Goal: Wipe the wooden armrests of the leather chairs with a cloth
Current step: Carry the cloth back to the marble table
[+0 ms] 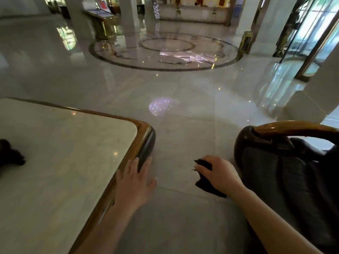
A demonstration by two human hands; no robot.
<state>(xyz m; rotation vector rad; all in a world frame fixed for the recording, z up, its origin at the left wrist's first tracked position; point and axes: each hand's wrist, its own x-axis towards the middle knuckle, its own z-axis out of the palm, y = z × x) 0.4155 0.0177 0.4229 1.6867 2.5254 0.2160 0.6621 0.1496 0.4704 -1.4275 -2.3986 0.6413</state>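
A dark leather chair (pixel 286 176) stands at the lower right, with a curved wooden armrest (pixel 293 128) arching over its top. My right hand (pixel 219 174) is shut on a dark cloth (pixel 205 184) just left of the chair, above the floor and apart from the armrest. My left hand (pixel 134 182) is open, fingers spread, resting against the rounded wooden corner of the table (pixel 145 136).
A marble-topped table (pixel 64 153) with a wooden rim fills the lower left; a dark object (pixel 10 153) lies on it at the far left. Glossy marble floor (pixel 174 110) stretches ahead. Pillars, a counter and a gold bin (pixel 245 42) stand far off.
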